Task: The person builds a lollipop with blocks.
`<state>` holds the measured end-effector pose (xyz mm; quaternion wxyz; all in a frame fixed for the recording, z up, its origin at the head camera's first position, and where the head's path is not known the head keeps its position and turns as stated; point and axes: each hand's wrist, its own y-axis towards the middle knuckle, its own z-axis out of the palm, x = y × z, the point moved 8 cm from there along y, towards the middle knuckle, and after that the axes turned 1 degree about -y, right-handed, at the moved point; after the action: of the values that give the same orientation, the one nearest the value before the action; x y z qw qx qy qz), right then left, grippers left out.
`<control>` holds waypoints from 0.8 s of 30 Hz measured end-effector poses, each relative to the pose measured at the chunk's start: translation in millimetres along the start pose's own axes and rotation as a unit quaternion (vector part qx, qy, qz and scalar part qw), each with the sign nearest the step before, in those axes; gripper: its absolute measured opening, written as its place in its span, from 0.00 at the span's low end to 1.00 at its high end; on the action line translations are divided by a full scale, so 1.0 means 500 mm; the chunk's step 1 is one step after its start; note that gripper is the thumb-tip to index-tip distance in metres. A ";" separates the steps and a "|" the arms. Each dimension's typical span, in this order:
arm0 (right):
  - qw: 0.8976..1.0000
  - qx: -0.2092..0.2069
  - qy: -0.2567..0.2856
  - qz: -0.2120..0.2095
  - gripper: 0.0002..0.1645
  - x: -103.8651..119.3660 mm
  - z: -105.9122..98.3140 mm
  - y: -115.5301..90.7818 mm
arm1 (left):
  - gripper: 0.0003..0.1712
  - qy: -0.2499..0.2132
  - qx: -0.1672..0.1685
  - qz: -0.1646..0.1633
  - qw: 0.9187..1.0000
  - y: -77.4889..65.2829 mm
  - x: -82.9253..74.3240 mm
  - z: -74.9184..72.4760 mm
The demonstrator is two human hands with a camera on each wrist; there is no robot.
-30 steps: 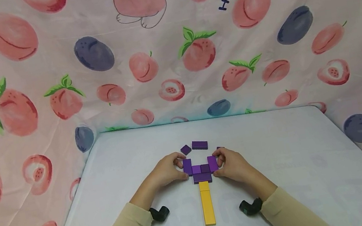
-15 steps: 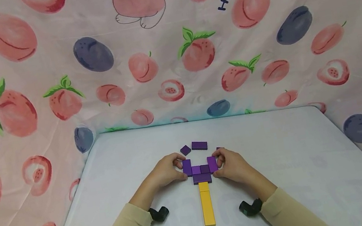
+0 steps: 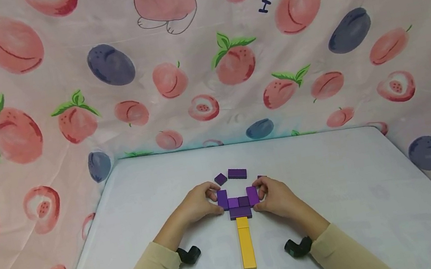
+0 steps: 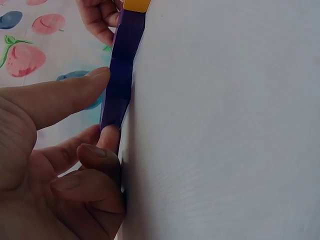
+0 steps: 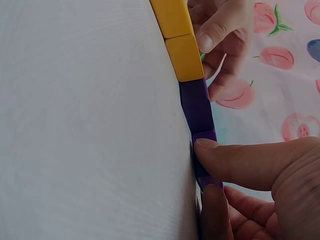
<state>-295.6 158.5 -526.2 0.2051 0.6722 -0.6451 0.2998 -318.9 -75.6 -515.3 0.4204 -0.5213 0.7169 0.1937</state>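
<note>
Two upright purple blocks flank the purple cluster on the table. My left hand (image 3: 201, 201) holds the left purple block (image 3: 222, 200) at its ends, thumb near, index finger far. Mirroring it, my right hand (image 3: 276, 196) pinches the right purple block (image 3: 253, 195). Between them lie two small purple squares (image 3: 238, 202), touching side by side, above a wide purple block (image 3: 240, 213). Below runs a yellow strip (image 3: 246, 246) with a short yellow piece (image 3: 242, 222) at its top. In the right wrist view, the thumb (image 5: 240, 159) presses a purple block's side.
Beyond the cluster lie a small tilted purple block (image 3: 220, 179) and a longer purple block (image 3: 237, 173). Another purple block (image 3: 261, 176) is mostly hidden behind the right hand. Black wrist-worn devices (image 3: 189, 255) sit by both cuffs. A fruit-print cloth (image 3: 207, 83) hangs behind the white table (image 3: 359, 201).
</note>
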 end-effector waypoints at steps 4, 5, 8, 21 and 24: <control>1.000 0.001 0.002 -0.001 0.37 0.000 -0.001 0.000 | 0.37 -0.007 0.006 0.002 1.000 0.006 0.004 -0.002; 1.000 0.001 0.001 -0.001 0.37 0.000 -0.001 -0.001 | 0.36 -0.007 0.006 0.001 1.000 0.007 0.005 -0.003; 1.000 0.001 0.001 -0.002 0.37 0.001 -0.002 -0.001 | 0.35 -0.008 0.007 0.000 1.000 0.009 0.005 -0.007; 1.000 0.001 0.004 0.007 0.37 0.005 -0.005 -0.003 | 0.26 -0.008 -0.015 -0.002 1.000 0.018 0.000 -0.025; 1.000 0.003 0.004 0.005 0.37 0.007 -0.006 -0.004 | 0.25 -0.017 -0.020 -0.004 1.000 0.021 -0.001 -0.029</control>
<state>-294.1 158.2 -521.6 0.2043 0.6682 -0.6470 0.3052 -334.4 -81.6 -508.4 0.4228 -0.5293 0.7034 0.2152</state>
